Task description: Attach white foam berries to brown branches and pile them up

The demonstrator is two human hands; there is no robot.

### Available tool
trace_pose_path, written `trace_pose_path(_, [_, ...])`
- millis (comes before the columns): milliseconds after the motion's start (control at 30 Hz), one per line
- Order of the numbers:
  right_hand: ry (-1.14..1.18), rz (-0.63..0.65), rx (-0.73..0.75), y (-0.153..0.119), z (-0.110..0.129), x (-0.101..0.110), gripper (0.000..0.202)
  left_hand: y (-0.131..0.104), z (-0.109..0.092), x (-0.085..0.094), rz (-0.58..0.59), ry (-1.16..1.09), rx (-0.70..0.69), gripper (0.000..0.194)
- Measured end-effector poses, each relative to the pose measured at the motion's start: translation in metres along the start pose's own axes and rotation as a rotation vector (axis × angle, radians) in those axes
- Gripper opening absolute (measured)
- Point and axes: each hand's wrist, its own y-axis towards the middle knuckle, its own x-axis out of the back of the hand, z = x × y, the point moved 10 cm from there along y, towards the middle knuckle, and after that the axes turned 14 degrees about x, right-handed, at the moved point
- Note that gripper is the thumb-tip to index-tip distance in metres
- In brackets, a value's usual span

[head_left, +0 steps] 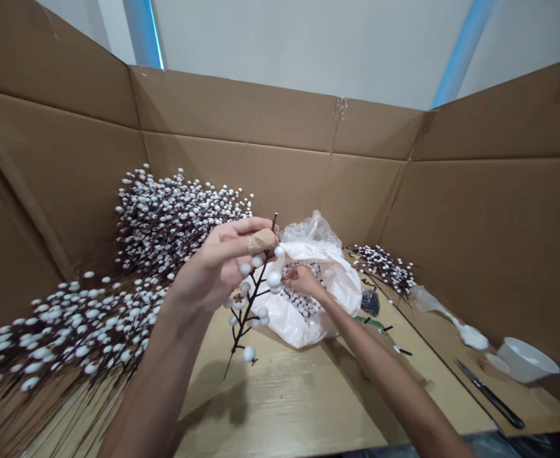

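Note:
My left hand (227,254), a tan bandage around its thumb, pinches an artificial berry branch (245,316) near its upper end. Dark brown side twigs on that branch carry white berries, one with a brown star-shaped piece. Beyond it, a white plastic bag (280,321) lies with its mouth spread, holding many loose white berries (307,306). My right hand (303,280) is inside the bag's mouth at the berries, its fingers drawn together. What the fingertips grip, if anything, is too small to make out.
Heaps of white-berried branches (165,216) fill the left side, with a smaller bunch (385,267) at back right. Right of the bag lie a small dark packet (370,302), a knife (492,394) and a white bowl (528,360). Cardboard walls (242,165) surround the table (280,394).

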Motion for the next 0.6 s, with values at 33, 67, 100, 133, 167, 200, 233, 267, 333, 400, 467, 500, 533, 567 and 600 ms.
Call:
trace_pose_path(33, [0.031, 0.015, 0.004, -0.002, 0.002, 0.005, 0.009, 0.000, 0.000, 0.000, 0.003, 0.009, 0.002, 0.017])
trace_pose_path(67, [0.067, 0.041, 0.011, -0.005, 0.005, 0.010, 0.013, 0.001, 0.000, -0.001, 0.007, 0.022, -0.002, 0.017])
trace_pose_path(100, [0.108, 0.080, 0.022, -0.009, 0.010, 0.016, 0.016, 0.001, -0.001, -0.002, 0.010, 0.039, -0.010, 0.017])
trace_pose_path(133, [0.162, 0.121, 0.042, -0.013, 0.017, 0.023, 0.018, 0.001, -0.001, -0.002, 0.008, 0.059, -0.020, 0.017])
trace_pose_path(167, [0.211, 0.154, 0.063, -0.018, 0.026, 0.032, 0.019, 0.002, -0.001, -0.002, 0.004, 0.083, -0.028, 0.016])
trace_pose_path(200, [0.285, 0.192, 0.093, -0.024, 0.037, 0.040, 0.019, 0.002, 0.000, -0.002, -0.001, 0.109, -0.033, 0.014])
trace_pose_path(233, [0.459, 0.186, 0.146, -0.030, 0.051, 0.051, 0.020, 0.003, 0.001, -0.003, -0.005, 0.135, -0.036, 0.012])
trace_pose_path(267, [0.609, 0.153, 0.177, -0.035, 0.064, 0.065, 0.020, 0.005, 0.002, -0.003, -0.003, 0.160, -0.035, 0.010])
trace_pose_path(333, [0.813, 0.064, 0.240, -0.045, 0.085, 0.090, 0.021, 0.007, 0.006, -0.007, 0.018, 0.201, -0.036, 0.008])
trace_pose_path(400, [0.926, -0.038, 0.320, -0.054, 0.102, 0.109, 0.022, 0.008, 0.008, -0.010, 0.044, 0.236, -0.039, 0.008])
trace_pose_path(467, [0.999, -0.126, 0.393, -0.062, 0.117, 0.120, 0.021, 0.008, 0.009, -0.012, 0.047, 0.278, -0.046, 0.007])
trace_pose_path(500, [1.030, -0.160, 0.418, -0.065, 0.122, 0.122, 0.020, 0.008, 0.009, -0.013, 0.041, 0.301, -0.054, 0.006])
trace_pose_path(533, [1.059, -0.186, 0.436, -0.067, 0.126, 0.122, 0.017, 0.008, 0.008, -0.013, 0.033, 0.325, -0.060, 0.006])
trace_pose_path(567, [1.084, -0.206, 0.447, -0.069, 0.130, 0.122, 0.015, 0.007, 0.008, -0.014, 0.026, 0.348, -0.066, 0.005])
trace_pose_path(600, [1.104, -0.219, 0.455, -0.070, 0.133, 0.121, 0.014, 0.007, 0.008, -0.015, 0.022, 0.369, -0.069, 0.005])
